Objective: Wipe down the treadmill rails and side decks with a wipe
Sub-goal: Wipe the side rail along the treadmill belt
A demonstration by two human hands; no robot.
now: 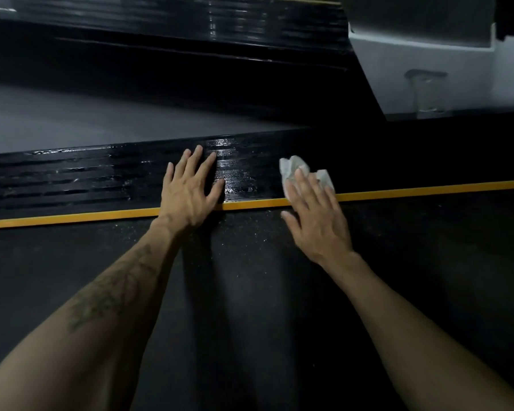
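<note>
A black ribbed side deck [86, 179] of the treadmill runs across the middle of the view, glossy and wet in its centre, with a yellow stripe [413, 192] along its near edge. My left hand [190, 191] lies flat on the deck with fingers spread. My right hand [312, 215] presses a crumpled white wipe [291, 170] onto the deck with straight fingers, just right of the wet patch. The dark running belt [250, 307] lies under both forearms.
Beyond the deck is grey floor [86, 120], then another black treadmill deck [190, 54] at the top. A pale grey machine housing [428, 69] rises at the upper right.
</note>
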